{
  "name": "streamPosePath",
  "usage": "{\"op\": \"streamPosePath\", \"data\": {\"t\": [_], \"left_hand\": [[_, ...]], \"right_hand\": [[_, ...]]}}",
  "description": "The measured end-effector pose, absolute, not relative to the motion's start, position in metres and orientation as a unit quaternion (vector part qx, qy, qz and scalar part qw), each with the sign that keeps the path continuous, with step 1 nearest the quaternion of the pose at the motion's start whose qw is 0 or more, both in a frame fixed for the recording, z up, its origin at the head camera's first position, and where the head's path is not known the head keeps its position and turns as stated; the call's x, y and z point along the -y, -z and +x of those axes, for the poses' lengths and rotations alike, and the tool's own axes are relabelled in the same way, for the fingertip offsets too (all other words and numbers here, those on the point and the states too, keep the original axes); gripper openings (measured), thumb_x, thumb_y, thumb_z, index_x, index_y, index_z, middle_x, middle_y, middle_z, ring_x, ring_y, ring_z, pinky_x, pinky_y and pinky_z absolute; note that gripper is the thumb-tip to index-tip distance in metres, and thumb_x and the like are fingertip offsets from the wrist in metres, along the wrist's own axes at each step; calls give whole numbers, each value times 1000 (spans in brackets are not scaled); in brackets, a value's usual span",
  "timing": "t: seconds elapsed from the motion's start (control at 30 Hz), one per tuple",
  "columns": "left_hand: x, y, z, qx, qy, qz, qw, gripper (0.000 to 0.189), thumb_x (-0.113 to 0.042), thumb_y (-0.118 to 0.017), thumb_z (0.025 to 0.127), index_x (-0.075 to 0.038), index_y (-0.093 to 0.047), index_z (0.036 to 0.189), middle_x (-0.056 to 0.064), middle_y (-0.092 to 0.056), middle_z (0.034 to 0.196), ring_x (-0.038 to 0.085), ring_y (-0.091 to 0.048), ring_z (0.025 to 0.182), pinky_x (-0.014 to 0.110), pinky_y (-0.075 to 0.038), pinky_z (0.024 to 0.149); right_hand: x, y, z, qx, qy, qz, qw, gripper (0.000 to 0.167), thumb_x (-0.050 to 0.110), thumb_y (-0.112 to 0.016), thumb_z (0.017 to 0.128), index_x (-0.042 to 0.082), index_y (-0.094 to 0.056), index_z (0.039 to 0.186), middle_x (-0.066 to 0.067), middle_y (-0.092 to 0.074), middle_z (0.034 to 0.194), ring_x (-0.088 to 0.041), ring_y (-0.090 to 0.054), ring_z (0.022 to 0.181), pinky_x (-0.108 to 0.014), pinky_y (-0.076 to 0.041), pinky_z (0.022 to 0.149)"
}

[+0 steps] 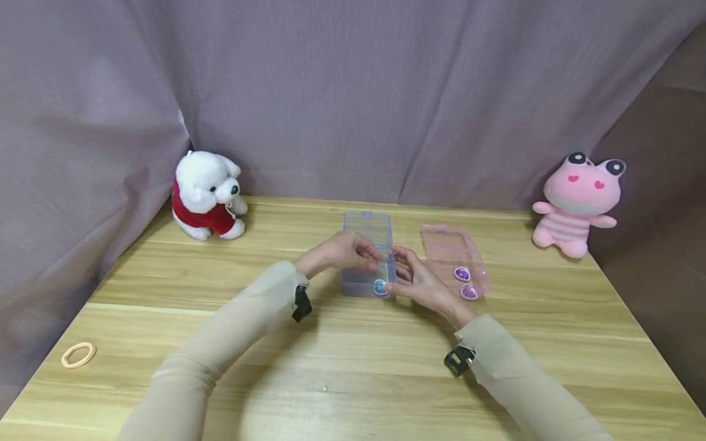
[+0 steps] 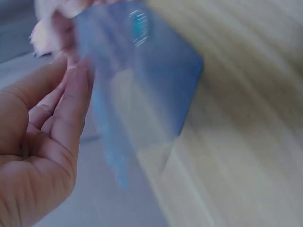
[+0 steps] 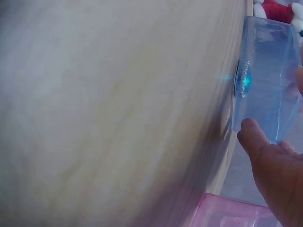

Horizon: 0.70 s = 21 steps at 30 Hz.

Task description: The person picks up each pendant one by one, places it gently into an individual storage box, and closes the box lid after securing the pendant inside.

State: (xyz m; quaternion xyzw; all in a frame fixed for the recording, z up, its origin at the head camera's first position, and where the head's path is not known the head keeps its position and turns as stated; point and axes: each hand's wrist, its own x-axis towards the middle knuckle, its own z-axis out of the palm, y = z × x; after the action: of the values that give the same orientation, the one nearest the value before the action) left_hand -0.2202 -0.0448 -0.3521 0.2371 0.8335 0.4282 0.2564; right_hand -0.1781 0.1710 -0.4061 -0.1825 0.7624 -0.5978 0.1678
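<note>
A translucent blue box (image 1: 357,288) with its lid (image 1: 368,229) raised stands in the middle of the table. One blue gem with a beaded white rim (image 1: 380,287) shows at the front of the box, low down; whether it lies inside is hard to tell. My right hand (image 1: 421,285) grips the right side of the box, thumb near the front and fingers behind. Above the box's opening is my left hand (image 1: 351,250), fingers loosely bent. In the left wrist view its thumb and fingertips (image 2: 80,78) come close together, with nothing visible between them. That view is blurred.
Right of the blue box, an open pink box (image 1: 449,251) holds two purple heart-shaped gems (image 1: 462,274). A white plush dog (image 1: 204,196) sits at the back left, a pink plush frog (image 1: 576,208) at the back right. Beige rings (image 1: 78,355) lie at the left edge.
</note>
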Motion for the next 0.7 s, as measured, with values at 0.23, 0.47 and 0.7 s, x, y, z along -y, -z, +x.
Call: {"op": "streamPosePath", "data": {"t": [0.23,0.47,0.7], "left_hand": [[117,341,-208,-799,-501,212,258,32,0,-66,85,8,-59,115,22,-67,105,15,-66,87,29,-55,85],[184,370,-187,-808,-487,179,278,37,-4,-67,84,12,-56,115,14,-69,100,8,-62,86,18,-51,78],[214,393,-170,-806,-499,159,276,39,-4,-70,81,13,-56,114,22,-65,104,10,-61,88,18,-51,79]], "right_hand": [[-170,405,-179,-763,599,-182,162,87,-1,-68,81,-1,-11,146,-29,-19,150,-43,-24,137,-48,-28,111],[-171,405,-180,-761,600,-186,163,86,-2,-66,81,-1,-10,147,-29,-19,149,-43,-24,137,-46,-28,111],[-170,406,-180,-759,601,-185,166,85,-2,-66,82,0,-10,147,-29,-20,148,-42,-24,137,-44,-29,111]]}}
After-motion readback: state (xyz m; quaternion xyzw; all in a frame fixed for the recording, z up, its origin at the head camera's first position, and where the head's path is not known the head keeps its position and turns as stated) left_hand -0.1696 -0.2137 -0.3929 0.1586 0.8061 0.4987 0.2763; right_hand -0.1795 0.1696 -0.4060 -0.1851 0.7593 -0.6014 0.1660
